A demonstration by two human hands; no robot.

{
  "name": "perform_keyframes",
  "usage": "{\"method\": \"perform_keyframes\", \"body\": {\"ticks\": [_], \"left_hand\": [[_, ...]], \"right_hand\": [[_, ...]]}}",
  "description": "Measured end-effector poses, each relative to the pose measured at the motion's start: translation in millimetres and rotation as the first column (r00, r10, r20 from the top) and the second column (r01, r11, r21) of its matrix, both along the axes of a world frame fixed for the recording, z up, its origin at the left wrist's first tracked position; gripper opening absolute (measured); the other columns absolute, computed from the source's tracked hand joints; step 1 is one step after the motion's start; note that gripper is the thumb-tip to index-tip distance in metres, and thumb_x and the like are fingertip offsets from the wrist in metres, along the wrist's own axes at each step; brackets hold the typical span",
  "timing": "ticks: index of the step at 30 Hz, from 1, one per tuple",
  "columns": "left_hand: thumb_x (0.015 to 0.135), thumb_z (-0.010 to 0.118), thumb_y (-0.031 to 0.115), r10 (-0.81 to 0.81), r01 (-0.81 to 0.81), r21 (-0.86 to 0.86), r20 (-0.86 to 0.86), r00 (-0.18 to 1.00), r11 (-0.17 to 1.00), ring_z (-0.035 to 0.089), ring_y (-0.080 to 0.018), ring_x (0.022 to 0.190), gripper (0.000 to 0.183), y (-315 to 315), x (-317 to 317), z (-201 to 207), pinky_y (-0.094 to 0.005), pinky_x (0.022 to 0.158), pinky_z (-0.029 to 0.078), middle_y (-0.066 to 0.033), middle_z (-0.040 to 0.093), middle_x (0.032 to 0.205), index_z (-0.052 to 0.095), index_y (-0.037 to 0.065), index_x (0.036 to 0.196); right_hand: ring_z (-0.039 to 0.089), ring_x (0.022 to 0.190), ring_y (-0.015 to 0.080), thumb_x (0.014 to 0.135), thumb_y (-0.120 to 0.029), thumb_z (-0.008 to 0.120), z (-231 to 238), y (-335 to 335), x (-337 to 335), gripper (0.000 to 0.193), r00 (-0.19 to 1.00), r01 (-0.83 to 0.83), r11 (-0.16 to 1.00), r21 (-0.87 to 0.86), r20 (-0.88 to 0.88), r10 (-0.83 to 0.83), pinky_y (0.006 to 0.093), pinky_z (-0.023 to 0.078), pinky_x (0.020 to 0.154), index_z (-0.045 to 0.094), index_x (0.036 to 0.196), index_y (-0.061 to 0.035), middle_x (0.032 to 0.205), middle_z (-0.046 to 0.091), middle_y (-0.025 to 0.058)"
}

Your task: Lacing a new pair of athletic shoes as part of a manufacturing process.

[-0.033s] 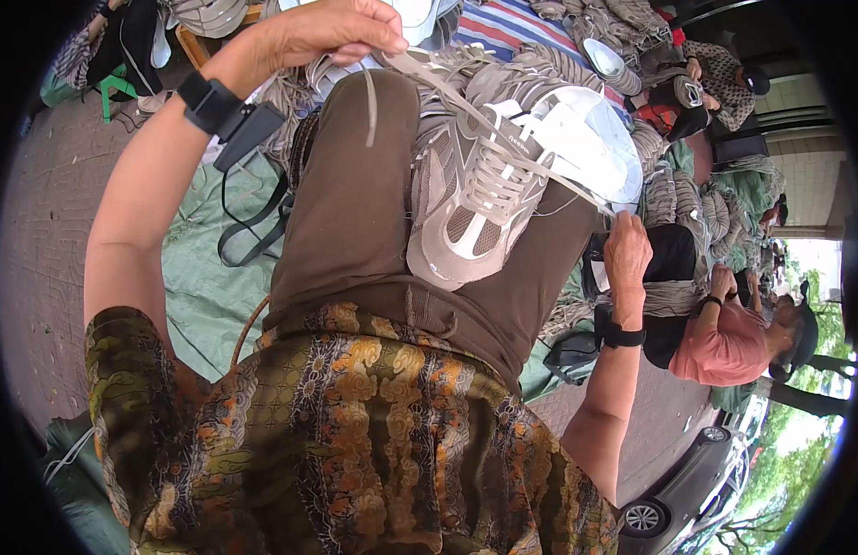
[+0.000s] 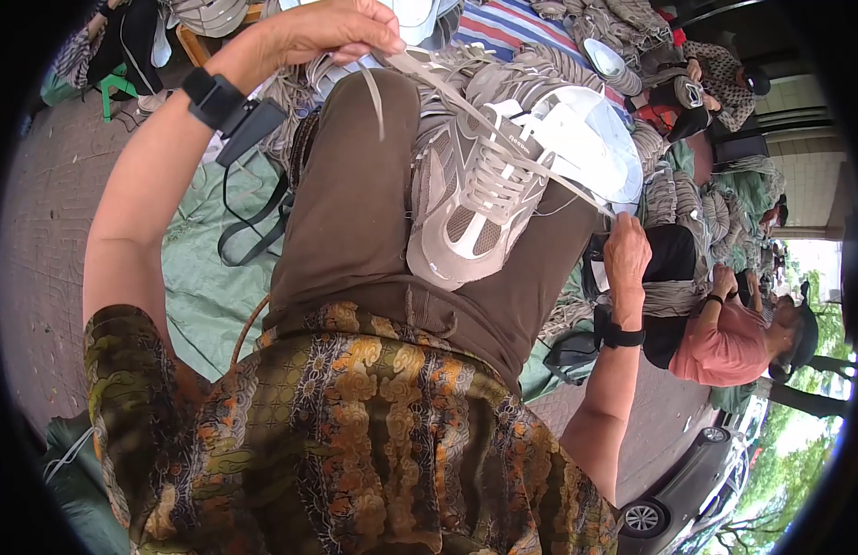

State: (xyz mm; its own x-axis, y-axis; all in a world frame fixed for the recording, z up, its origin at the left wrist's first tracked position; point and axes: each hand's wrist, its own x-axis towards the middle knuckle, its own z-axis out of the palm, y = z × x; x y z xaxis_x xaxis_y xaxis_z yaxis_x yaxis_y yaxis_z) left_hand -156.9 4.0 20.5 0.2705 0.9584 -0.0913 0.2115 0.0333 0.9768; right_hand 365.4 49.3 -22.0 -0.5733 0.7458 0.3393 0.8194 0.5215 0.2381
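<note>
A grey-beige running shoe (image 2: 461,242) lies across my lap between my thighs, toe toward me, with flat laces threaded through its eyelets. My left hand (image 2: 341,30), up at the far left beyond my knee, pinches one end of the shoelace (image 2: 447,91), and a loose tail hangs below the fingers. To the right of the shoe, my right hand (image 2: 627,252) is closed on the other lace end. Stretched taut, the lace runs between both hands over the shoe's tongue. A white sheet-like piece (image 2: 591,139) sits behind the shoe at its right.
Bundles of grey shoe parts (image 2: 540,69) are heaped beyond my knees on a striped cloth (image 2: 517,28). Green sheeting (image 2: 211,268) covers the ground at left. A person in a pink shirt (image 2: 720,342) sits at right, near a parked car (image 2: 678,490).
The hanging lace tail under my left hand has swung slightly to the right. My left hand has shifted a little; the right hand and shoe look unmoved.
</note>
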Motion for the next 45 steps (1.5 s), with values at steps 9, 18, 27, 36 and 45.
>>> {"method": "perform_keyframes", "body": {"ticks": [9,18,27,36,45], "left_hand": [[0.085,0.062,0.009,0.236,-0.204,0.121,-0.424,0.875,0.972,0.055,-0.0083,0.057,0.008,16,-47,-71,-0.0249,0.047,0.044,-0.002,0.06,0.068,0.065,0.002,0.083],[0.083,0.073,0.021,0.204,-0.043,0.325,-0.482,0.852,0.945,0.06,-0.0175,0.071,0.024,-35,-46,-64,-0.0347,0.064,0.049,-0.0043,0.062,0.074,0.062,0.002,0.094],[0.087,0.059,0.011,0.563,0.223,0.666,-0.731,0.386,0.712,0.062,-0.036,0.078,0.015,-40,-27,-85,-0.0462,0.068,0.049,-0.0169,0.059,0.081,0.051,0.001,0.093],[0.085,0.058,0.015,0.529,0.249,0.522,-0.848,0.043,0.816,0.067,-0.0323,0.073,0.011,-63,-69,-109,-0.0451,0.069,0.053,-0.0148,0.065,0.072,0.057,0.005,0.081],[0.085,0.056,0.011,0.504,0.155,0.503,-0.863,0.038,0.85,0.067,-0.0375,0.074,0.025,-78,-71,-106,-0.0488,0.069,0.053,-0.0173,0.067,0.081,0.061,0.004,0.108]], "right_hand": [[0.061,0.08,0.0476,0.098,-0.017,0.05,-34,8,55,0.019,0.957,0.179,0.963,-0.2,-0.193,-0.218,0.0543,0.045,0.066,0.057,0.089,-0.0018,0.08,0.063,0.0259],[0.063,0.077,0.0467,0.098,-0.017,0.051,-75,-11,128,0.016,0.905,0.344,0.921,-0.182,-0.199,-0.377,0.0533,0.046,0.066,0.06,0.094,-0.004,0.078,0.065,0.0246],[0.065,0.074,0.0115,0.102,-0.009,0.048,-39,-26,59,0.021,0.75,0.071,0.955,-0.287,-0.616,-0.241,0.0251,0.051,0.065,0.06,0.116,0.0013,0.088,0.07,0.0075],[0.061,0.078,0.0087,0.097,-0.007,0.062,-20,-13,-93,0.005,0.298,-0.468,0.818,-0.334,-0.931,-0.21,0.0221,0.048,0.071,0.063,0.097,-0.0019,0.084,0.065,0.0006],[0.053,0.073,0.0056,0.096,-0.012,0.065,-34,-6,-113,0.01,0.514,-0.325,0.893,-0.312,-0.851,-0.111,0.0233,0.045,0.067,0.063,0.095,-0.0028,0.079,0.063,-0.0026]]}}
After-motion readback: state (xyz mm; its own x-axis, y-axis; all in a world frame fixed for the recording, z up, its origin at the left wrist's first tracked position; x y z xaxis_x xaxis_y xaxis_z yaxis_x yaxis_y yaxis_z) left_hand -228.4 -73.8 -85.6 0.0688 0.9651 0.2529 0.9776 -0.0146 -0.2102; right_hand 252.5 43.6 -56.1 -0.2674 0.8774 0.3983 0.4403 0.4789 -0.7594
